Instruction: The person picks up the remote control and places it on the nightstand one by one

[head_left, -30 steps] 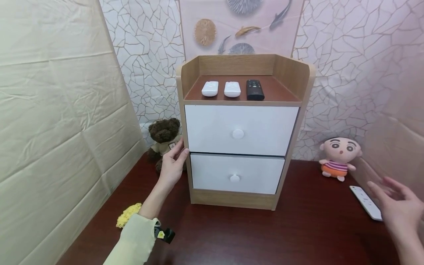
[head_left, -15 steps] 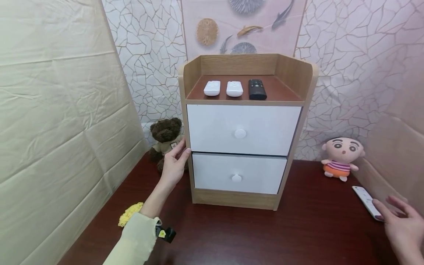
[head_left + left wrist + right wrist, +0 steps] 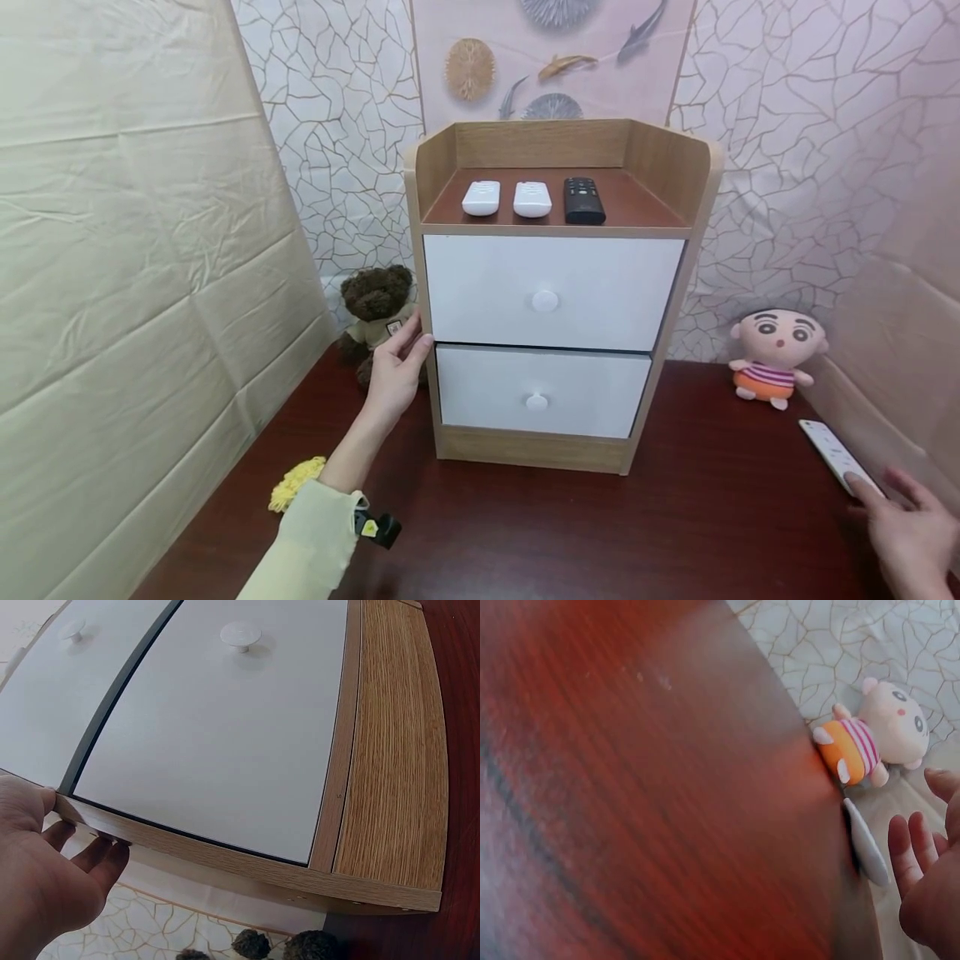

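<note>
A wooden cabinet (image 3: pixel 531 447) with two white drawers stands on the dark red table. My left hand (image 3: pixel 395 377) grips its left side edge, the thumb at the front and the fingers bent behind, as the left wrist view also shows. Toward the right wall lies a white remote control (image 3: pixel 836 454). My right hand (image 3: pixel 911 525) is at its near end, thumb and fingers spread apart. In the right wrist view a gap shows between that hand (image 3: pixel 930 877) and the remote (image 3: pixel 868 844).
Two small white remotes (image 3: pixel 482 198) and a black remote (image 3: pixel 583 201) lie on the cabinet's top. A brown teddy bear (image 3: pixel 372 293) sits behind the left arm, near a yellow fringed thing (image 3: pixel 295 483). A plush doll (image 3: pixel 776 354) sits at the back right.
My right hand has moved right and down, toward the near end of the white remote on the table. The left hand stays on the cabinet's edge. The head view has shifted slightly.
</note>
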### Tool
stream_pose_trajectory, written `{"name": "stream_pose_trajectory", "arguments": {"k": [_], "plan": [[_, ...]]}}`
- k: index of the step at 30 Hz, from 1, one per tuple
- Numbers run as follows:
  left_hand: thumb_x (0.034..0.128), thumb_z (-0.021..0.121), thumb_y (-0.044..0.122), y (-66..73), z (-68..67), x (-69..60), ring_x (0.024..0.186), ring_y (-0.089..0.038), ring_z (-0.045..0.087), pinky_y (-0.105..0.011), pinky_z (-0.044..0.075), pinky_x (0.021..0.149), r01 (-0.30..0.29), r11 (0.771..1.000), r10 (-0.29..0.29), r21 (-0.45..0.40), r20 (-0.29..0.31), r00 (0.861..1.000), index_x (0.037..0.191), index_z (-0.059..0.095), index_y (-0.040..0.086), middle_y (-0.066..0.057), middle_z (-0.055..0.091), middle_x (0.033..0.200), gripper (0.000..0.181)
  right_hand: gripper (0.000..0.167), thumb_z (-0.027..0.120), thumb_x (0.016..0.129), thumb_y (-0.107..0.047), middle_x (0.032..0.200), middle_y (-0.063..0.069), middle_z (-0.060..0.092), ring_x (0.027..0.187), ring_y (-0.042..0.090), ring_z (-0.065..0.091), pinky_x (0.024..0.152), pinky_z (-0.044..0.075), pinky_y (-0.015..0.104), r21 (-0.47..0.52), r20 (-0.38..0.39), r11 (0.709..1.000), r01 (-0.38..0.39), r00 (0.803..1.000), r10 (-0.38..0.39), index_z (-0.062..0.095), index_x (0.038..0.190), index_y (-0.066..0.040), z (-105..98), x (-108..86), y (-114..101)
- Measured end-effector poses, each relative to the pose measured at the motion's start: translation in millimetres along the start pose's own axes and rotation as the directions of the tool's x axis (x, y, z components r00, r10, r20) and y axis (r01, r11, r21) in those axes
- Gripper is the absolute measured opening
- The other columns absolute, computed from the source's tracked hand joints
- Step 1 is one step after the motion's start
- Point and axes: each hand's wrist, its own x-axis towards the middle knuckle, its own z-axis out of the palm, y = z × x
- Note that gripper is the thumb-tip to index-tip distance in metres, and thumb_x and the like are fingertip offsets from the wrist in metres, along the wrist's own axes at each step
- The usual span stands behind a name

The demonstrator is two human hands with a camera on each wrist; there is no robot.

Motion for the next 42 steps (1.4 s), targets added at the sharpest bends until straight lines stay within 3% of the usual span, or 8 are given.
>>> {"name": "stream_pose_trajectory", "arguments": {"k": [6, 10, 17, 21, 25, 28, 32, 42], "plan": [[0.1077, 0.056, 0.011, -0.9, 0.2, 0.3, 0.148, -0.029, 0.035, -0.045, 0.037, 0.117, 0.009, 1.000, -0.009, 0.009, -0.002, 1.000, 0.157, 0.036, 0.000, -0.015, 0.035, 0.162, 0.055, 0.078, 0.075, 0.092, -0.008, 0.150, -0.017, 0.044, 0.055, -0.018, 0.053, 0.046, 0.046, 0.007, -0.012, -0.015, 1.000, -0.024, 1.000, 0.024, 0.039, 0.160, -0.018, -1, 9.8, 17], [0.1080, 0.056, 0.013, -1.0, 0.0, 0.6, 0.149, -0.027, 0.033, -0.044, 0.037, 0.117, 0.020, 1.000, -0.020, 0.018, 0.003, 1.000, 0.158, 0.036, 0.002, -0.013, 0.035, 0.163, 0.055, 0.080, 0.072, 0.094, -0.012, 0.152, -0.018, 0.037, 0.047, -0.014, 0.052, 0.046, 0.044, 0.005, -0.080, -0.026, 0.995, -0.064, 0.998, 0.062, 0.032, 0.163, -0.020, -3, 14.4, 25], [0.1080, 0.055, 0.012, 0.0, -0.3, 1.7, 0.148, -0.028, 0.035, -0.045, 0.037, 0.117, 0.008, 1.000, -0.008, 0.007, -0.004, 1.000, 0.158, 0.035, 0.000, -0.015, 0.035, 0.162, 0.055, 0.081, 0.073, 0.094, -0.018, 0.138, -0.020, 0.048, 0.046, -0.012, 0.054, 0.053, 0.043, 0.001, -0.188, 0.001, 0.981, -0.041, 0.999, 0.041, 0.030, 0.162, -0.008, -6, 19.4, 27], [0.1078, 0.056, 0.013, -0.7, 0.0, 1.7, 0.148, -0.029, 0.034, -0.046, 0.037, 0.117, 0.015, 1.000, -0.015, 0.007, -0.002, 1.000, 0.158, 0.035, 0.000, -0.015, 0.034, 0.162, 0.055, 0.082, 0.071, 0.095, -0.027, 0.083, -0.031, 0.057, 0.049, -0.021, 0.045, 0.098, 0.044, 0.011, -0.361, 0.019, 0.932, 0.023, 1.000, -0.017, 0.030, 0.159, 0.002, -10, 21.0, 30], [0.1079, 0.056, 0.013, -2.5, 0.0, 1.6, 0.148, -0.028, 0.033, -0.046, 0.036, 0.118, 0.025, 1.000, -0.025, 0.006, -0.001, 1.000, 0.158, 0.035, 0.001, -0.014, 0.034, 0.163, 0.056, 0.080, 0.069, 0.095, -0.032, 0.089, -0.003, 0.075, 0.113, 0.000, 0.063, 0.124, 0.022, 0.035, -0.476, 0.018, 0.877, 0.058, 0.998, -0.056, 0.033, 0.157, 0.002, -10, 20.8, 31], [0.1080, 0.056, 0.014, -3.2, -0.1, 1.6, 0.149, -0.027, 0.032, -0.045, 0.036, 0.118, 0.031, 1.000, -0.031, 0.004, 0.000, 1.000, 0.158, 0.035, 0.002, -0.013, 0.034, 0.163, 0.056, 0.076, 0.070, 0.095, -0.032, 0.092, -0.007, 0.078, 0.123, -0.001, 0.053, 0.123, 0.021, 0.036, -0.513, 0.035, 0.854, 0.089, 0.996, -0.083, 0.038, 0.155, 0.005, -11, 20.1, 31], [0.1080, 0.056, 0.013, -2.6, -0.5, 1.6, 0.150, -0.026, 0.031, -0.044, 0.036, 0.118, 0.033, 0.999, -0.033, 0.000, -0.004, 0.999, 0.158, 0.036, 0.002, -0.013, 0.034, 0.163, 0.055, 0.075, 0.070, 0.096, -0.030, 0.044, -0.035, 0.041, 0.074, -0.019, 0.042, 0.119, 0.024, 0.039, -0.536, 0.081, 0.834, 0.130, 0.991, -0.102, 0.039, 0.152, 0.010, -11, 17.3, 28], [0.1075, 0.057, 0.013, -1.4, -0.9, 1.4, 0.149, -0.028, 0.032, -0.045, 0.036, 0.118, 0.034, 0.999, -0.034, 0.003, 0.002, 0.999, 0.158, 0.036, 0.001, -0.014, 0.034, 0.163, 0.056, 0.073, 0.071, 0.095, -0.024, 0.042, -0.024, 0.050, 0.043, -0.018, 0.043, 0.069, 0.030, 0.006, -0.522, 0.132, 0.832, 0.186, 0.982, -0.136, 0.040, 0.148, 0.016, -7, 22.7, 23]]}}
